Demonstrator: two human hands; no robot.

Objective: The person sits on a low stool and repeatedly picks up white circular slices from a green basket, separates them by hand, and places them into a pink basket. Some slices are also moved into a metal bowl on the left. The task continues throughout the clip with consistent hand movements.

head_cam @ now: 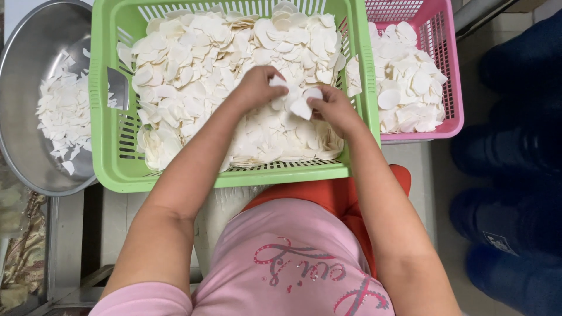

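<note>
a: where are the hands right now?

b: both sit over the middle of the green basket [105, 146]. the left hand [257, 86] is curled, fingers pinched on a white slice [277, 82]. the right hand [335, 108] is closed too, pinching another white slice [302, 108] just beside the first. the two slices are close together, between the hands, a little above the heap.

a: and how far along does the sorting look?

b: i'd judge it well short of finished. the green basket is heaped with thin white slices [199, 64], nearly to the rim on the far side. the pink basket [451, 111] to the right holds a smaller pile of rounder slices [404, 82], maybe half full. the metal bowl [23, 117] to the left has a thin scatter of broken bits [64, 114]. so some has gone to either side, but the bulk lies in the middle.

a: anything else around?

b: a small grey flat tool [119, 88] lies against the left wall of the green basket; i can't tell just what it is. the person's pink shirt [293, 263] and orange lap [333, 193] are below the basket. on the far right there are dark blue bundles [515, 175], too dim to name.

a: does anything get in the way?

b: not much. the green basket's right wall touches the pink one, and slices are piled against it, so a reach across passes over that rim. the bowl is tucked partly under the left rim.
</note>
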